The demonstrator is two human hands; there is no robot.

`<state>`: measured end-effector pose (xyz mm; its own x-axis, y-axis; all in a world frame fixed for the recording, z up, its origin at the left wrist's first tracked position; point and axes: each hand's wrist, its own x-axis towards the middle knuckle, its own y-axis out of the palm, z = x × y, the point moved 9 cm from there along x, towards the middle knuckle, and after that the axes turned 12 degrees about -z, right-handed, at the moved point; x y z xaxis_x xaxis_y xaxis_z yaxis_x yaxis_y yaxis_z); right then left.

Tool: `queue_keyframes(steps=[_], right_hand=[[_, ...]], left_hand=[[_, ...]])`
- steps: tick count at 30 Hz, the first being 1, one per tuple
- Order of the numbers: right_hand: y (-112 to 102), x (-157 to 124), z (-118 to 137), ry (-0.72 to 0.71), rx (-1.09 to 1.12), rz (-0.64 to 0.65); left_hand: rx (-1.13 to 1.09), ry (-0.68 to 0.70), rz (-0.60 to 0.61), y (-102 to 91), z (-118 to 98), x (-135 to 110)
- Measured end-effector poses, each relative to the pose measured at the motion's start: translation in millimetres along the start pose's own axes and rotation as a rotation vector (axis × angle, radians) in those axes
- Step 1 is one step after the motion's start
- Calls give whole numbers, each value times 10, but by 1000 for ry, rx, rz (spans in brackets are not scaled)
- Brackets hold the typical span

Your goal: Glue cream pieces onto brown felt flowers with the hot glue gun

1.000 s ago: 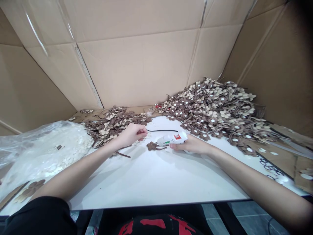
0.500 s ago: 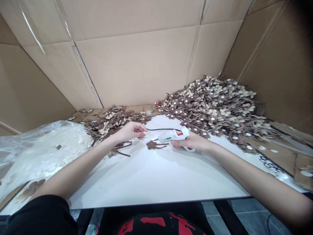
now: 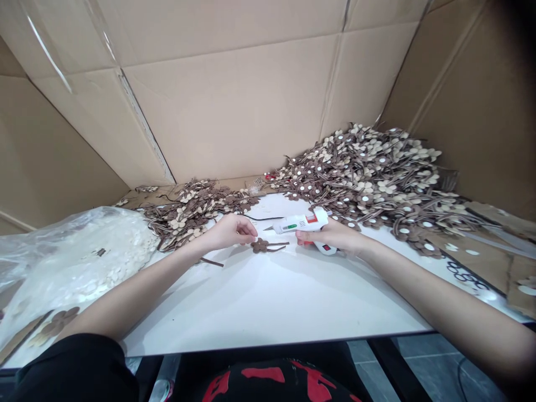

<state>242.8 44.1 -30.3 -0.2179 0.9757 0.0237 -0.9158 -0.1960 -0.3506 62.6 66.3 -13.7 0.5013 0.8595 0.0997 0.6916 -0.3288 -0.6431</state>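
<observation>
Head view: glue gun nozzle close to bare fingers

Tall cardboard panels stand behind the white desk. A big mound of brown and cream flowers covers the desk's far right; a clear plastic bag of pale pieces slumps at the left, a smaller flower heap just beside it.

Between these, the right hand has its fingers wrapped around the handle of a white glue gun, nozzle pointing left. The left hand is close by, thumb and fingertips pinched together. A dark cord runs behind. One brown flower lies on the desk below the nozzle, beside the left fingertips, its two strips trailing right. Smallest of all, a white disc seems clamped in the left fingers, at the flower's edge.

If that nozzle is hot, I'd fear a burn: one slip of the right wrist could bring it onto the fingertips. A drip might foul the strips, and glue could stick so small a disc to the skin.
</observation>
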Motion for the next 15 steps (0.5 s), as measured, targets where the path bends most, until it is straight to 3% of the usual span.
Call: queue_keyframes(steps=[6, 15], right_hand=[[-72, 8, -65, 86, 17, -100], [-66, 26, -37, 43, 26, -89]], left_hand=[[119, 100, -25, 53, -58, 7], [194, 159, -64, 104, -75, 8]])
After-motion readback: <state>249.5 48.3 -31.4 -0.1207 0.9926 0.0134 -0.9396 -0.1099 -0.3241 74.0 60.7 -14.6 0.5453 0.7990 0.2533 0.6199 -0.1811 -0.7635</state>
